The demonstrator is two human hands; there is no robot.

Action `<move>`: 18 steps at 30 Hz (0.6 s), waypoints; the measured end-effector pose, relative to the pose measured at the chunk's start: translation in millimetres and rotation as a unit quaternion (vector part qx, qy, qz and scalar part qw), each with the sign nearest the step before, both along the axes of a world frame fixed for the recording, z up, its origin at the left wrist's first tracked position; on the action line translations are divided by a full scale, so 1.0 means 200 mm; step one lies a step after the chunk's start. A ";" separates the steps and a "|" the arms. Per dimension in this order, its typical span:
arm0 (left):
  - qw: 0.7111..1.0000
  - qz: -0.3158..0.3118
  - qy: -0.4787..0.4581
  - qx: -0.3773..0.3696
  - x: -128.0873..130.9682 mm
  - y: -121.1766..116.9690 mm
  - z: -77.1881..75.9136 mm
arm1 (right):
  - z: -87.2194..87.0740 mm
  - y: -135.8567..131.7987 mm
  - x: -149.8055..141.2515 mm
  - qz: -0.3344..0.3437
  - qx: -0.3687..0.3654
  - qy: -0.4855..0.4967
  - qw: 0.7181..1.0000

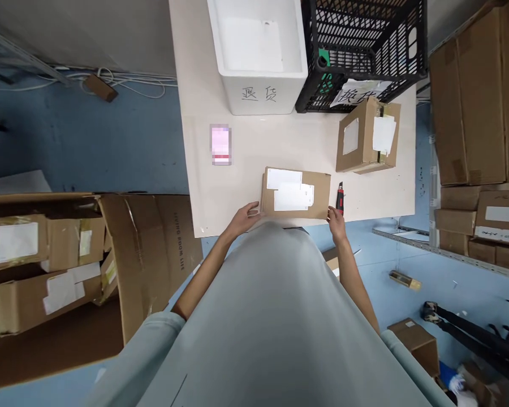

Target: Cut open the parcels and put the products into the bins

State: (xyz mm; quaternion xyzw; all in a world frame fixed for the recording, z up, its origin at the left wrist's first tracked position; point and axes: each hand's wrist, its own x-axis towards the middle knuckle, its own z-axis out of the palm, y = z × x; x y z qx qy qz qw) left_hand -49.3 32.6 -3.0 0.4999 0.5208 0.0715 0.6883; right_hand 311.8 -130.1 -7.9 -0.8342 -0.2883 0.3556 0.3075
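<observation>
A flat cardboard box (322, 195) with white labels on top lies near the front edge of the table. My left hand (245, 219) is at the box's left front corner, its fingers apart and the palm toward the box. At the opposite front corner, my right hand (336, 222) has its fingers bent against the cardboard, gripping it. A red and black utility knife (340, 199) lies on the table just beyond the right fingers. Behind it stands a taller taped cardboard box (356, 144) with white labels.
A white foam bin (258, 93) and a black plastic crate (365, 68) stand at the back of the table (241, 181). A blurred pink item (220, 144) lies left. A large carton (152, 249) of parcels is at left; stacked boxes (466, 113) are at right.
</observation>
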 end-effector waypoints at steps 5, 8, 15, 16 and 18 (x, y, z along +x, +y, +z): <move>0.999 0.005 -0.011 -0.042 -0.01 -0.05 0.00 | -0.04 -0.07 -0.05 -0.006 -0.030 0.037 0.999; 0.999 0.020 -0.011 -0.044 0.02 -0.05 0.02 | -0.04 -0.05 -0.08 0.000 -0.021 0.056 0.998; 0.994 0.087 0.020 -0.055 0.12 -0.07 0.09 | -0.03 -0.01 -0.04 0.008 0.004 0.092 0.996; 0.994 0.094 0.020 -0.052 0.14 -0.07 0.10 | -0.03 0.00 -0.03 0.010 0.008 0.097 0.995; 0.994 0.102 0.025 -0.031 0.18 -0.07 0.12 | -0.01 0.01 0.00 0.011 0.020 0.104 0.994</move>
